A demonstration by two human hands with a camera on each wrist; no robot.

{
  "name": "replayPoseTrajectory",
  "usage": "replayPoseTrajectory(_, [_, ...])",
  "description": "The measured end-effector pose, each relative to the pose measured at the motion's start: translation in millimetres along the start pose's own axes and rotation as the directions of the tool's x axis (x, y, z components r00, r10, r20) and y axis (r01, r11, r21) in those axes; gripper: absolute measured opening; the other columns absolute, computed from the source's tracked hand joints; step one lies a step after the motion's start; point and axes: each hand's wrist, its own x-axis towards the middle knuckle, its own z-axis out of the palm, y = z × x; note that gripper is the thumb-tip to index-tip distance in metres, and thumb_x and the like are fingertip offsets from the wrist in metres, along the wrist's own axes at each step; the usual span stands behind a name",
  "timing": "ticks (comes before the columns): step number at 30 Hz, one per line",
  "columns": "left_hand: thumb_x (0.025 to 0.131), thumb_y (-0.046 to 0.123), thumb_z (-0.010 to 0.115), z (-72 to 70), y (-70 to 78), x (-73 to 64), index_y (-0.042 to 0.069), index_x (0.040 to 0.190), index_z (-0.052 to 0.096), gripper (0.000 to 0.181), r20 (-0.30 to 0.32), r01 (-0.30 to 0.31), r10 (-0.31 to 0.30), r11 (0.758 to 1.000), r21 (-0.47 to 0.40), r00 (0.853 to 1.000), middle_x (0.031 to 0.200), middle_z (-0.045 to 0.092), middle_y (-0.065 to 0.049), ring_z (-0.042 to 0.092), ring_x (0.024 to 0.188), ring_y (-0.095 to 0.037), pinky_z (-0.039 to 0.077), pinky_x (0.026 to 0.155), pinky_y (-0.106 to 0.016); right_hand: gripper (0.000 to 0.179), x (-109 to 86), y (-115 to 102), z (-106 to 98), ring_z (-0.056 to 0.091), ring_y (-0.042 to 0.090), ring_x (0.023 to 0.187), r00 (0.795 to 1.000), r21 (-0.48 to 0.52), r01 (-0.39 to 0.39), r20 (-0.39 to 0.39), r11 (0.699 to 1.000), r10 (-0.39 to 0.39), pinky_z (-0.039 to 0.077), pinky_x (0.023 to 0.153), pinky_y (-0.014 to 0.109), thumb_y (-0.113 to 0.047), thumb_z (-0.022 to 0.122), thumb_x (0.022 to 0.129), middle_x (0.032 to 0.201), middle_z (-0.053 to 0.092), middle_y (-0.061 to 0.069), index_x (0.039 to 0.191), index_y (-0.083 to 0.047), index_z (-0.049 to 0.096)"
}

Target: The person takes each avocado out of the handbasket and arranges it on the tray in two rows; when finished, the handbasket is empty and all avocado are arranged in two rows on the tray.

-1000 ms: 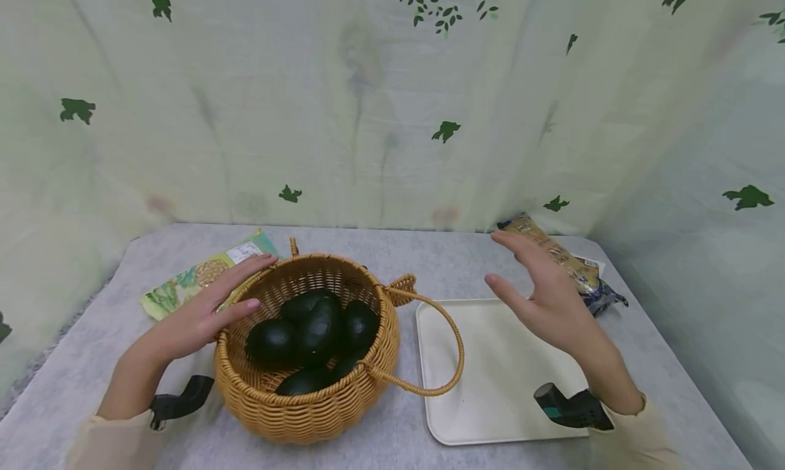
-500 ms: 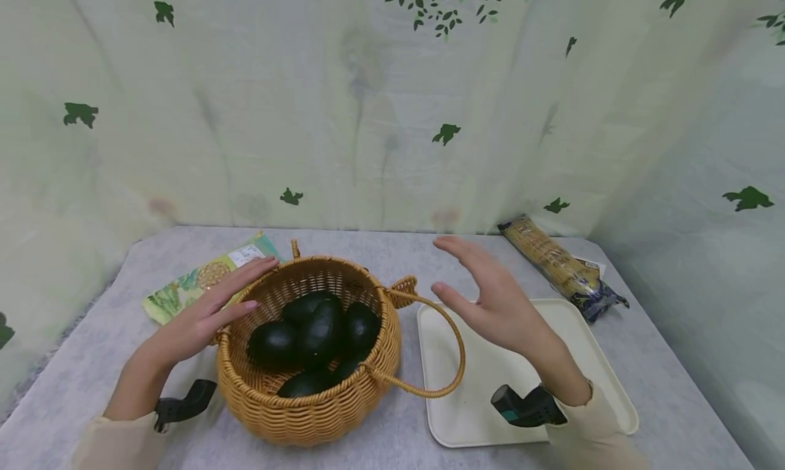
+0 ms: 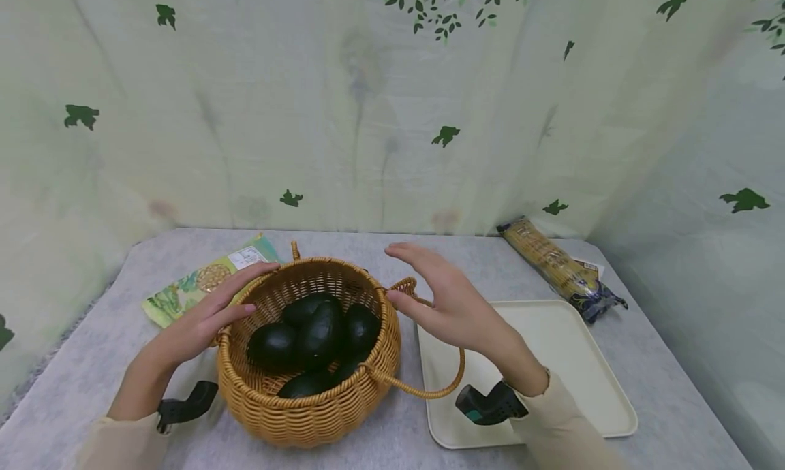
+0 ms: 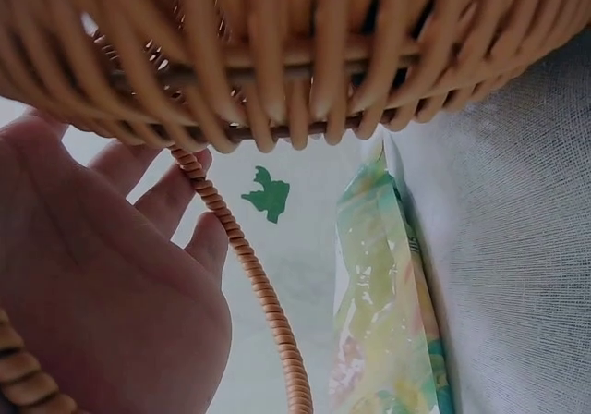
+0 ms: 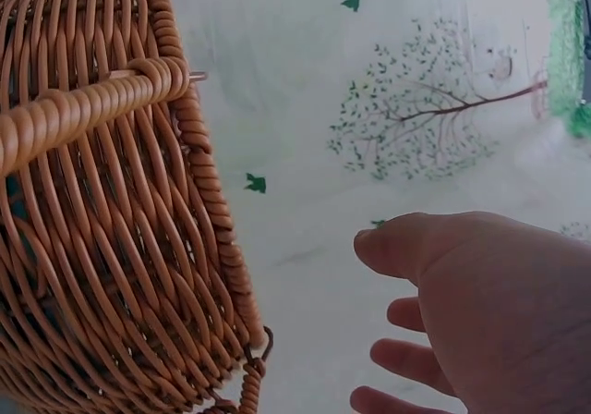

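A round wicker basket stands left of centre in the head view, holding several dark green avocados. Its right loop handle folds outward. My left hand lies against the left rim with fingers extended, the thumb over the edge. In the left wrist view its fingers spread by the other handle, below the woven wall. Over the right handle hovers my right hand, fingers straight, thumb apart, holding nothing. The right wrist view shows a gap between this hand and the basket rim.
A cream tray lies right of the basket, partly under the right forearm and handle. A green-yellow food packet sits behind the left hand. At the back right lies a long clear-and-blue packet of yellowish food. A patterned curtain hangs behind.
My right hand has moved left from above the tray and long packet to just beside the basket's right rim. The left hand and the basket stay practically where they were.
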Motion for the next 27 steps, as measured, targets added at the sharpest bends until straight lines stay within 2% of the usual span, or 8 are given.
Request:
replayPoseTrajectory(4, [0.108,0.012,0.046,0.0,-2.0,0.6,0.029,0.161,0.034,0.057,0.000,0.005,-0.005,1.000,-0.031,1.000,0.164,0.034,-0.004,0.026,0.144,0.006,0.028,0.104,-0.080,0.058,7.7,-5,7,0.043,0.020,0.147,0.999,0.024,0.020,0.032,1.000,-0.021,0.042,0.114,0.045,-0.029,0.066,0.102,0.157,0.048,0.004,0.154,-0.014,0.046])
replayPoseTrajectory(10, [0.108,0.018,0.044,0.0,-2.6,-0.8,0.031,0.161,0.035,0.055,-0.001,0.051,-0.051,0.998,-0.040,0.999,0.165,0.032,-0.004,0.027,0.148,-0.010,0.026,0.104,-0.080,0.058,19.9,-12,16,0.045,0.016,0.145,0.995,0.082,0.014,0.095,0.997,-0.022,0.046,0.111,0.038,-0.032,0.065,0.103,0.157,0.048,0.000,0.155,-0.015,0.045])
replayPoseTrajectory(16, [0.108,0.019,0.044,0.5,-1.4,-0.1,0.031,0.161,0.035,0.055,-0.001,0.058,-0.058,0.998,-0.027,0.998,0.165,0.032,-0.007,0.026,0.149,-0.023,0.026,0.104,-0.080,0.057,30.1,-14,23,0.049,0.017,0.141,0.988,0.112,0.013,0.149,0.994,-0.030,0.046,0.111,0.038,-0.031,0.066,0.103,0.154,0.051,0.000,0.153,-0.014,0.047])
replayPoseTrajectory(22, [0.108,0.021,0.044,1.1,-0.1,1.6,0.031,0.161,0.035,0.055,0.005,0.071,-0.070,0.997,-0.021,0.997,0.165,0.032,-0.010,0.026,0.148,-0.042,0.025,0.103,-0.082,0.056,37.2,-18,29,0.051,0.012,0.137,0.983,0.129,0.004,0.180,0.992,-0.028,0.046,0.111,0.036,-0.032,0.067,0.102,0.151,0.053,-0.002,0.153,-0.017,0.048])
replayPoseTrajectory(27, [0.108,0.021,0.044,1.5,0.4,1.9,0.031,0.161,0.035,0.055,0.004,0.071,-0.070,0.997,-0.023,0.998,0.165,0.033,-0.011,0.025,0.147,-0.045,0.023,0.103,-0.083,0.058,43.1,-22,34,0.055,0.013,0.134,0.978,0.131,0.023,0.204,0.991,-0.049,0.048,0.108,0.034,-0.031,0.067,0.102,0.150,0.055,0.002,0.153,-0.013,0.047])
